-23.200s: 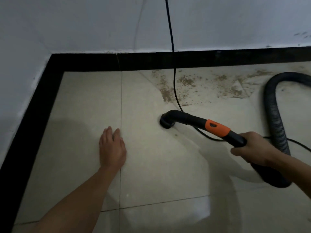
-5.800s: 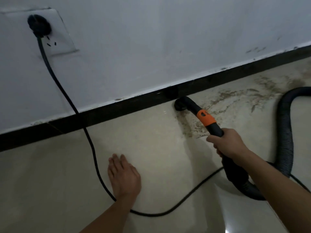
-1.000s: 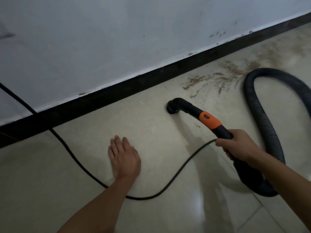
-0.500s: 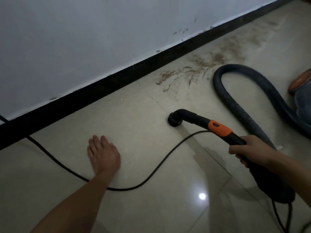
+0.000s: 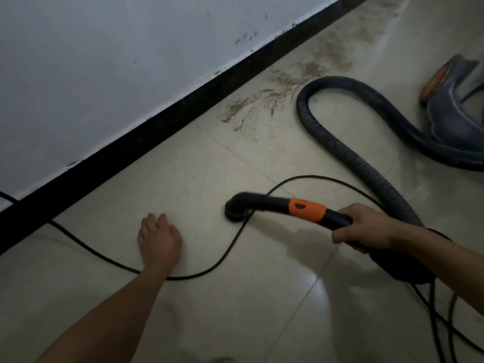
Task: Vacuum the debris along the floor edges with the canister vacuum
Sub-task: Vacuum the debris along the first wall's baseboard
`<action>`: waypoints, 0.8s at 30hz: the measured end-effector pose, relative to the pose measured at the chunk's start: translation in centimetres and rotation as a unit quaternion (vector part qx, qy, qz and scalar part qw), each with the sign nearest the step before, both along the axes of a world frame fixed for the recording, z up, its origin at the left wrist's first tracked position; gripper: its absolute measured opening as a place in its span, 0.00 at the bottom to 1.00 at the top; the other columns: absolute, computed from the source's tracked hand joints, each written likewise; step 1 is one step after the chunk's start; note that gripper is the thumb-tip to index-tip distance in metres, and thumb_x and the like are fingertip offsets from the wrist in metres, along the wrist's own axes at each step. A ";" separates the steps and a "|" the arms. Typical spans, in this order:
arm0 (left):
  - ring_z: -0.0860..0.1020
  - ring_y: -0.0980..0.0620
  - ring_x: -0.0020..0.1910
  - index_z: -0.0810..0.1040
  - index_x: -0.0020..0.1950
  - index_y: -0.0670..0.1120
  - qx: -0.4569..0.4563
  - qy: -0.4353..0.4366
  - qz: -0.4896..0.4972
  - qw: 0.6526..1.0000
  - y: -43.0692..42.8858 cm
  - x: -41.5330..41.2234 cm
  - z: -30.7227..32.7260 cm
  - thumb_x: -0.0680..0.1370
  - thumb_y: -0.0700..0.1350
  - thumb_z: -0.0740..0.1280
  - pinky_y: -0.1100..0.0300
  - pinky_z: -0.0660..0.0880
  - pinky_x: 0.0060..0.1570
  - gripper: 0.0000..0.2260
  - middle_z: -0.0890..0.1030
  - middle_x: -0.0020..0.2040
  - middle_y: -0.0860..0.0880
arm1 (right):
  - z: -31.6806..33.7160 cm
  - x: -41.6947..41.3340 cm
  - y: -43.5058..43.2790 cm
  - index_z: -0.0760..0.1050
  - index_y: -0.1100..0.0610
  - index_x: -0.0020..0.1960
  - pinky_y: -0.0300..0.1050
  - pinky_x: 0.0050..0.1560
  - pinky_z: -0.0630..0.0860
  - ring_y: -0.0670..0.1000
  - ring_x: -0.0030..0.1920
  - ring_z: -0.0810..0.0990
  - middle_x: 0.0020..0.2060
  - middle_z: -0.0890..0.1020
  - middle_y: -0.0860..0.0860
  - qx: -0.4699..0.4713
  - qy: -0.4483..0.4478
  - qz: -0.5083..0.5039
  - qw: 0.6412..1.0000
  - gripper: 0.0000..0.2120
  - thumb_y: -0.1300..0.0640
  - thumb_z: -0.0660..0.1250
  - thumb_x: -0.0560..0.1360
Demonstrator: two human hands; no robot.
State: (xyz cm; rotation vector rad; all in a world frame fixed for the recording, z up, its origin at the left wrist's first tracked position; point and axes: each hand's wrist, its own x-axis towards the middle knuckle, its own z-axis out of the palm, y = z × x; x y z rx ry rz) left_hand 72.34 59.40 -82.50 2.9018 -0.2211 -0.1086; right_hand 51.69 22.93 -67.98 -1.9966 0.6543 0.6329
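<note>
Your left hand lies flat on the floor, palm down and released. Its fingers are straight and point toward the black baseboard at the floor's far edge, and it holds nothing. One black power cord runs out from the baseboard at the left, passes under your left wrist, and curves up to the nozzle. That one round nozzle sits mouth down on the open tile, just right of your left hand and well apart from the floor edge. An orange collar rings the wand behind it. Your right hand grasps the black wand handle just behind the collar, with its fingers wrapped around it and the forearm reaching in from the right. One ribbed hose loops up from the handle and back down to the single canister vacuum at the floor's right edge; its inside is not visible. The debris, a brown scatter, lies along the far floor edge beside the baseboard, between the nozzle and the hose's bend, touching neither.
</note>
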 end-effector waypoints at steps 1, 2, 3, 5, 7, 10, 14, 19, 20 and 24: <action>0.61 0.36 0.72 0.69 0.70 0.37 0.001 0.001 -0.007 1.000 0.4 -0.1 0.1 0.80 0.41 0.61 0.44 0.58 0.70 0.20 0.63 0.73 0.33 | -0.2 0.2 0.3 0.74 0.59 0.37 0.41 0.24 0.70 0.50 0.21 0.72 0.22 0.75 0.51 -0.025 -0.032 -0.038 0.998 0.08 0.60 0.72 0.69; 0.61 0.36 0.71 0.70 0.69 0.37 0.001 0.001 -0.010 1.000 0.8 -0.1 0.2 0.79 0.41 0.61 0.44 0.60 0.68 0.19 0.64 0.72 0.33 | -0.5 0.5 0.6 0.74 0.60 0.38 0.41 0.23 0.70 0.50 0.21 0.72 0.21 0.75 0.51 -0.043 -0.060 -0.076 0.994 0.07 0.62 0.72 0.69; 0.62 0.36 0.71 0.71 0.68 0.36 -0.001 0.002 -0.006 1.000 1.2 -0.1 0.4 0.79 0.41 0.62 0.44 0.61 0.67 0.19 0.64 0.72 0.33 | -0.6 0.7 1.2 0.74 0.60 0.39 0.41 0.23 0.70 0.50 0.21 0.72 0.22 0.75 0.51 -0.044 -0.076 -0.101 0.991 0.07 0.62 0.72 0.70; 0.64 0.36 0.69 0.72 0.67 0.36 -0.006 0.001 0.012 1.000 2.2 -0.2 0.7 0.78 0.41 0.63 0.44 0.62 0.66 0.18 0.65 0.71 0.33 | -0.8 1.1 3.2 0.74 0.61 0.41 0.41 0.24 0.70 0.51 0.22 0.72 0.23 0.75 0.52 -0.004 -0.061 -0.077 0.995 0.06 0.62 0.71 0.69; 0.65 0.35 0.68 0.72 0.66 0.35 -0.008 -0.005 0.028 1.000 3.3 -0.4 0.8 0.78 0.39 0.63 0.43 0.63 0.65 0.18 0.66 0.70 0.33 | -1.3 1.1 5.4 0.75 0.61 0.40 0.42 0.25 0.70 0.52 0.24 0.73 0.24 0.76 0.53 0.051 -0.007 0.018 0.999 0.07 0.60 0.71 0.67; 0.64 0.35 0.69 0.71 0.67 0.35 -0.006 0.000 0.049 0.999 4.9 -0.6 0.9 0.78 0.39 0.62 0.43 0.62 0.66 0.18 0.66 0.71 0.33 | -1.7 1.2 7.0 0.75 0.59 0.40 0.42 0.27 0.71 0.53 0.25 0.73 0.25 0.76 0.54 0.081 0.037 0.096 0.991 0.09 0.56 0.71 0.63; 0.65 0.36 0.68 0.71 0.67 0.35 -0.003 -0.001 0.071 0.997 6.9 -0.6 0.9 0.78 0.39 0.62 0.44 0.61 0.66 0.18 0.66 0.71 0.33 | -2.4 1.9 5.7 0.74 0.62 0.40 0.42 0.25 0.71 0.53 0.23 0.72 0.24 0.75 0.54 0.028 -0.036 -0.021 0.999 0.07 0.62 0.71 0.68; 0.67 0.36 0.66 0.73 0.63 0.34 0.001 -0.027 0.082 0.996 6.8 -1.0 0.5 0.77 0.37 0.63 0.43 0.63 0.63 0.16 0.69 0.68 0.33 | -1.9 1.6 5.9 0.73 0.60 0.38 0.41 0.24 0.69 0.52 0.23 0.72 0.23 0.74 0.54 0.046 0.001 0.034 0.998 0.08 0.59 0.71 0.65; 0.67 0.36 0.66 0.73 0.64 0.34 0.002 -0.028 0.080 0.996 6.4 -0.9 0.4 0.77 0.38 0.63 0.43 0.63 0.64 0.16 0.69 0.68 0.33 | -1.9 1.6 5.7 0.73 0.61 0.38 0.41 0.24 0.69 0.52 0.22 0.71 0.23 0.74 0.53 0.029 -0.019 0.006 0.999 0.07 0.61 0.71 0.66; 0.61 0.37 0.71 0.69 0.69 0.36 -0.016 -0.026 0.050 0.998 4.2 0.0 0.2 0.79 0.40 0.61 0.45 0.58 0.69 0.18 0.64 0.72 0.34 | -2.1 1.2 3.6 0.75 0.63 0.40 0.43 0.24 0.71 0.51 0.22 0.72 0.22 0.74 0.53 -0.047 -0.084 -0.125 0.987 0.06 0.64 0.71 0.70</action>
